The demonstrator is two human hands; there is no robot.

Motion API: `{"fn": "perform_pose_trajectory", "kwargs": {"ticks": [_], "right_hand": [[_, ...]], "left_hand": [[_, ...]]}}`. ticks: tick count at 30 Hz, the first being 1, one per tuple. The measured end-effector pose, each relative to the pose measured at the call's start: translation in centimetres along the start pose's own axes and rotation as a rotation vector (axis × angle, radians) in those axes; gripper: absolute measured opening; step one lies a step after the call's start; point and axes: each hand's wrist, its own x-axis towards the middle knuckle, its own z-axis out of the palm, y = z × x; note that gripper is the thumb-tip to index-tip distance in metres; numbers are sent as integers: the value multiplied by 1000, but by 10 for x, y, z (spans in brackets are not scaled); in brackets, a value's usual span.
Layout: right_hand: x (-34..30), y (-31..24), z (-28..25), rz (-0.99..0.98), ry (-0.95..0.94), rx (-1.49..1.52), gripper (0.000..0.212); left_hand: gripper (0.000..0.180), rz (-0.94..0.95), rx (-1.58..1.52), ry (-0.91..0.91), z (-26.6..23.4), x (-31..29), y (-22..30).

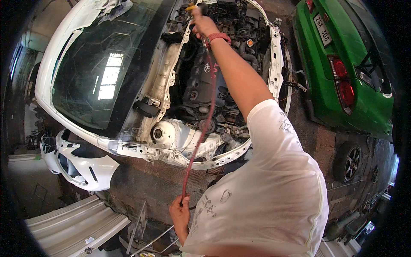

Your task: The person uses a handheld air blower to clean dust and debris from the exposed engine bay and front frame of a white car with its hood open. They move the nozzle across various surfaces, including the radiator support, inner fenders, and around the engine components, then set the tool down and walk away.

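My right hand (204,26) reaches far over the engine bay (239,38) of a white car, with a red band on the wrist. Its fingers close round a small tool with a yellow part (191,7), partly hidden at the top edge; its exact kind is unclear. A thin red hose (205,124) hangs from near that hand, passing over the dark engine cover (203,81) and the white front fender edge. Lower down, by my white shirt, my left hand (180,216) is closed round the hose, thumb on top.
The windshield (107,68) lies left of the bay. A white bumper (87,171) rests on the floor at left, above ribbed white panels (77,225). A green car (338,64) stands close on the right, with a loose wheel (347,162) near its corner.
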Motion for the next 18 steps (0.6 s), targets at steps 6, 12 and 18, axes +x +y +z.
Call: {"fn": "perform_pose_trajectory", "kwargs": {"ticks": [6,12,18], "right_hand": [[5,29,12,2,0,-66,95],[-2,69,-43,69,416,171,92],[-35,111,-149,129,741,308,92]], "left_hand": [[43,-91,6,-41,0,4,-1],[49,-140,17,12,2,8,4],[50,-53,2,-60,10,19,17]]}}
